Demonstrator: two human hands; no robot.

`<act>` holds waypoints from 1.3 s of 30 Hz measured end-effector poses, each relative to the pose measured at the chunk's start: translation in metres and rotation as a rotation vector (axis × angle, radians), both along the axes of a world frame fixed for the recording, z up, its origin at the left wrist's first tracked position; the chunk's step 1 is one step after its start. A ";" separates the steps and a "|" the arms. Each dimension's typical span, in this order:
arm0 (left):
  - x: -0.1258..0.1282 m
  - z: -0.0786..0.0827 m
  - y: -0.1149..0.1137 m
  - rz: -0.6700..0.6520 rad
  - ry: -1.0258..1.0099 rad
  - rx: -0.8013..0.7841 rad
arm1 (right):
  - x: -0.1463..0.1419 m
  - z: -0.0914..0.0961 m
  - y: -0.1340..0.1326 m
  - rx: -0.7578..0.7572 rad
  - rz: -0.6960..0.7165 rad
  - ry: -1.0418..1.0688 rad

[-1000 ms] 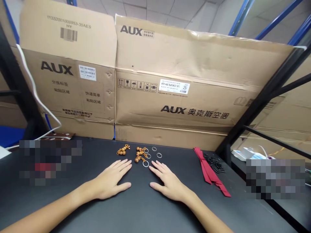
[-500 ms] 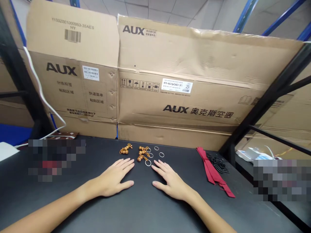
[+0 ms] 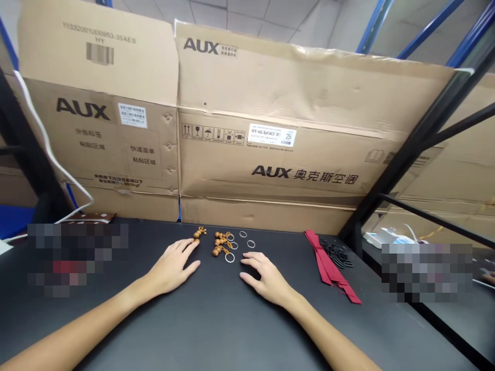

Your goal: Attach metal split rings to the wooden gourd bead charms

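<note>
My left hand [image 3: 172,264] reaches forward over the black table, its fingertips at a small wooden gourd charm [image 3: 198,234] with an orange cord. The hand is open, thumb apart, and its fingertips seem to touch the charm's near end. To the right lie several wooden gourd charms [image 3: 217,251] with orange cords, close beside metal split rings [image 3: 229,257]. Two loose rings, a far ring [image 3: 243,234] and a nearer ring [image 3: 251,243], rest further right. My right hand [image 3: 266,278] hovers or rests near the rings, open with fingers slightly bent, holding nothing.
On the right of the black table [image 3: 216,330] lie red fabric strips [image 3: 328,265] and a pile of black clips or cords [image 3: 338,253]. Large cardboard panels [image 3: 270,206] stand along the back. Black metal posts [image 3: 386,180] frame both sides, and a white cable [image 3: 58,159] hangs at left.
My left hand has moved forward to the separate gourd charm, which now sits at a different angle. My right hand's fingers have bent a little. The view has shifted slightly right.
</note>
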State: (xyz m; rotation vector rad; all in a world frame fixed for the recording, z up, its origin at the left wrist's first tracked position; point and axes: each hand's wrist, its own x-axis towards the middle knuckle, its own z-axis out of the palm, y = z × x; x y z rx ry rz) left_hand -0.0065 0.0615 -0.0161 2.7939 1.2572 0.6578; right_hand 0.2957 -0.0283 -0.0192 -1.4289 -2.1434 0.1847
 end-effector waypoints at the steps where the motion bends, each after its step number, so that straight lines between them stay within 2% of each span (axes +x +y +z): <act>1: 0.000 0.000 -0.001 -0.017 -0.004 -0.002 | 0.001 -0.001 0.002 0.025 -0.018 0.009; 4: 0.002 0.003 -0.009 -0.100 -0.008 -0.009 | 0.006 -0.003 0.009 0.074 -0.085 -0.003; 7: 0.009 0.008 -0.026 -0.208 -0.015 -0.038 | 0.011 -0.004 0.016 0.043 -0.144 -0.053; 11: 0.023 0.016 -0.052 -0.399 -0.038 -0.069 | 0.014 -0.005 0.020 0.009 -0.152 -0.075; 13: 0.027 0.017 -0.059 -0.423 -0.037 -0.094 | 0.012 -0.004 0.018 0.039 -0.138 -0.043; 18: 0.026 0.012 -0.054 -0.372 -0.143 -0.189 | -0.001 0.002 0.005 0.085 -0.051 0.034; 21: 0.023 0.009 -0.048 -0.309 -0.205 -0.271 | -0.010 0.005 -0.004 0.097 0.065 0.072; 24: 0.019 0.013 -0.044 -0.299 -0.215 -0.372 | -0.017 0.005 -0.008 0.093 0.155 0.102; 28: 0.015 0.022 -0.040 -0.348 -0.191 -0.452 | -0.022 0.003 -0.008 0.094 0.071 0.126; 32: 0.018 0.025 -0.040 -0.404 -0.182 -0.381 | -0.023 0.004 -0.005 0.029 0.002 0.100; 39: 0.023 0.025 -0.043 -0.388 -0.174 -0.338 | -0.021 0.005 -0.004 -0.144 -0.047 0.198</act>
